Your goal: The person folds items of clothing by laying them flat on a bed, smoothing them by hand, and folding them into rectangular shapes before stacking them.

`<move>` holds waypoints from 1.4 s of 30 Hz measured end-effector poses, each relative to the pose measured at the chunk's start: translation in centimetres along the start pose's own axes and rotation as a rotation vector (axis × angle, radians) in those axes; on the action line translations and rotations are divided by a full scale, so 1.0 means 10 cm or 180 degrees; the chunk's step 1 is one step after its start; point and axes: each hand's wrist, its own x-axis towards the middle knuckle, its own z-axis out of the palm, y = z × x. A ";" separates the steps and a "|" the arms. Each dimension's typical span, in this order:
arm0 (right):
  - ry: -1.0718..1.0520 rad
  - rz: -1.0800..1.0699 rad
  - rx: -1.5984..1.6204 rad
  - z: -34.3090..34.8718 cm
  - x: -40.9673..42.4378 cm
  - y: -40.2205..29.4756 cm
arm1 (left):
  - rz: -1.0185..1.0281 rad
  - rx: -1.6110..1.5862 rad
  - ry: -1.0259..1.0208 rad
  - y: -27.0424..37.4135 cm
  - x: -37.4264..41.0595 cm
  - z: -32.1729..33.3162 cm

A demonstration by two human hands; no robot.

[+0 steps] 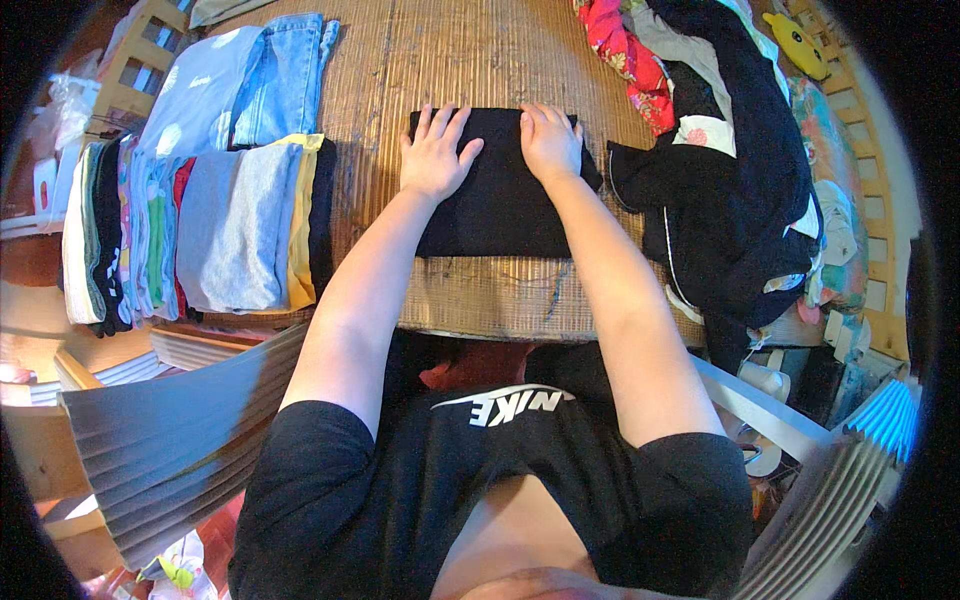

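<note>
A black garment [499, 202], folded into a rough rectangle, lies on a woven bamboo mat [480, 296] in front of me. My left hand [438, 154] rests palm down on its upper left corner, with the fingers spread. Across from it, my right hand [551, 141] lies on the upper right part, its fingers closer together and reaching the far edge. Neither hand grips the cloth. On the right side, a corner of the garment sticks out past my wrist.
To the left stands a row of folded clothes [232, 225], with folded blue jeans [281, 79] behind it. A heap of loose clothes [720, 202], mostly black, fills the right side, with a red floral cloth [626, 67] at its far end. Wooden slatted rails [874, 195] border the mat.
</note>
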 end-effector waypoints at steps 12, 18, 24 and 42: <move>-0.0004 -0.0259 -0.0791 -0.43 -0.32 0.12 | -0.0143 0.0034 0.0347 -0.15 -0.47 -0.16; -0.1307 -0.1145 -0.0322 -0.67 -1.37 -0.28 | 0.1107 0.0821 -0.1220 0.34 -1.12 -0.39; -0.1421 -0.1369 -0.0855 -0.89 -1.38 0.06 | 0.0858 0.1306 -0.1096 0.13 -1.19 -0.42; -0.1096 -0.0337 0.2039 -2.35 -0.56 -0.19 | -0.0009 -0.3124 0.0335 0.10 -0.79 -1.80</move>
